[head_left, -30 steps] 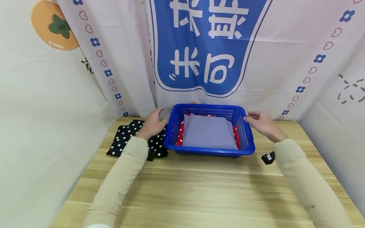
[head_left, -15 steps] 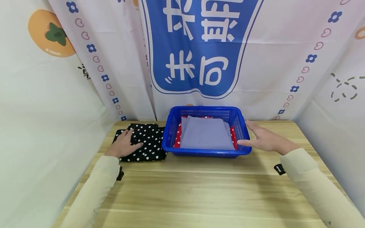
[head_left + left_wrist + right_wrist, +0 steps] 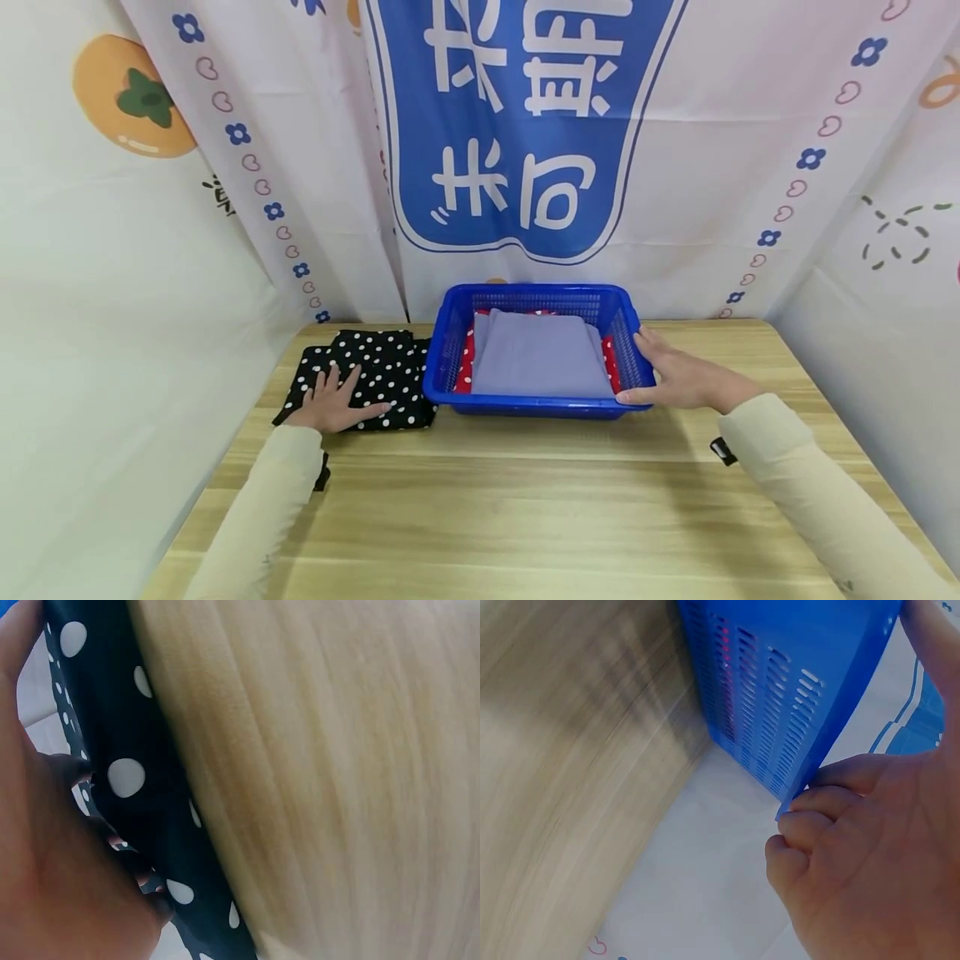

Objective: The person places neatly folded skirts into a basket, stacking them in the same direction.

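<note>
In the head view a blue plastic basket [image 3: 540,406] stands at the back of the table. Inside it a folded grey-lilac cloth [image 3: 540,354] lies over red white-dotted fabric [image 3: 609,367]. My right hand [image 3: 690,377] touches the basket's right rim, thumb at the front corner and fingers farther back. The right wrist view shows its fingertips against the rim. To the left, my left hand [image 3: 330,407] rests with spread fingers on folded black cloth with white dots [image 3: 386,375]. The left wrist view shows that dotted cloth [image 3: 127,735] under the fingers.
The wooden table [image 3: 480,500] extends in front of the basket. A white printed curtain [image 3: 675,233] hangs close behind the basket and dotted cloth. White walls of fabric rise at the left and right sides.
My left hand has moved from the basket's left side onto the black dotted cloth. My right hand has come from beside the basket onto its right rim. The view has shifted slightly.
</note>
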{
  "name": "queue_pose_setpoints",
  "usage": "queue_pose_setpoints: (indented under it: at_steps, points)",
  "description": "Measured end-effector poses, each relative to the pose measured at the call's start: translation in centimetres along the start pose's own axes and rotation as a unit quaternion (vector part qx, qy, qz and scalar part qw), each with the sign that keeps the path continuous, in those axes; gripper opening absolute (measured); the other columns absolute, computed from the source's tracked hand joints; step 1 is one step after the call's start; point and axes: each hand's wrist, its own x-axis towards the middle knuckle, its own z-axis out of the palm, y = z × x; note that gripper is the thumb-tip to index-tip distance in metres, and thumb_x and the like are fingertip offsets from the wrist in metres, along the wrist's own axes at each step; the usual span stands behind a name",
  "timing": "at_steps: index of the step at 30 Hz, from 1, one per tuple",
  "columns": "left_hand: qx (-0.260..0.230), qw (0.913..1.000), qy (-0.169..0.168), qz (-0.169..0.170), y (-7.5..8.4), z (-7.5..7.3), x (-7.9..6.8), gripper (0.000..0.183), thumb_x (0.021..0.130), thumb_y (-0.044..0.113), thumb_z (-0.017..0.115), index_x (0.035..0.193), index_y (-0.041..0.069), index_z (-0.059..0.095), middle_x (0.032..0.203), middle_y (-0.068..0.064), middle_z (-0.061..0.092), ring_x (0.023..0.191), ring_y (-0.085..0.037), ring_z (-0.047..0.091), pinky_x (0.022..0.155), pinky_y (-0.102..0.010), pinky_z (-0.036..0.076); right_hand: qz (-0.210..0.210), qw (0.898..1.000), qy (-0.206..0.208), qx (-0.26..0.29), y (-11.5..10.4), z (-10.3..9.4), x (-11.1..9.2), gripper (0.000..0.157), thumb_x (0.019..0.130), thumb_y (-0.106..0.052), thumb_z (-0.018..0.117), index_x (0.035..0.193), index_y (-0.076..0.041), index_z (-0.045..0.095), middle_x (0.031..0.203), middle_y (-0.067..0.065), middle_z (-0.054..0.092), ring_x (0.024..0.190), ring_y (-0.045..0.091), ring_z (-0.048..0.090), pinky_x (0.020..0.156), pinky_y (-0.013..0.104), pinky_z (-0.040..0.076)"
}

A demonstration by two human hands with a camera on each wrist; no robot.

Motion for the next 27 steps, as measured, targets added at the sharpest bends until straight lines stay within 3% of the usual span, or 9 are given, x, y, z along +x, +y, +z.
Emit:
queue_pose_setpoints:
  at_steps: [6, 20, 27]
  points:
    - [0.009, 0.9999, 0.001, -0.009, -0.3, 0.4, -0.1, 0.111, 0.080, 0.084, 0.041, 0.157, 0.015, 0.002, 0.158, -0.032, -0.009, 0.143, -0.057, -0.008, 0.111, -0.075, 0.003, -0.014, 1.000, -0.007, -0.004, -0.3, -0.2, 0.2, 0.124, 0.076, -0.074, 0.061, 0.155, -0.004, -0.002, 0.162, 0.020, -0.009, 0.149, 0.046, 0.003, 0.117, 0.064, 0.015]
    - [0.035, 0.9989, -0.017, -0.026, 0.7, 1.0, -1.5, 0.115, 0.077, 0.088, 0.036, 0.157, 0.013, 0.002, 0.157, -0.034, -0.006, 0.142, -0.058, -0.005, 0.111, -0.074, 0.008, 0.005, 1.000, -0.019, -0.005, -0.2, 0.0, -0.1, 0.122, 0.077, -0.074, 0.060, 0.155, -0.005, -0.003, 0.163, 0.019, -0.011, 0.149, 0.044, -0.001, 0.117, 0.065, 0.012]
    - [0.048, 0.9985, -0.015, -0.021, 1.3, 1.5, -3.9, 0.115, 0.078, 0.088, 0.035, 0.156, 0.009, 0.006, 0.156, -0.038, -0.001, 0.140, -0.062, -0.001, 0.109, -0.076, 0.012, 0.007, 1.000, -0.021, 0.000, -0.2, 0.0, -0.2, 0.122, 0.077, -0.073, 0.060, 0.155, -0.007, -0.005, 0.163, 0.019, -0.011, 0.149, 0.044, -0.002, 0.116, 0.067, 0.012]
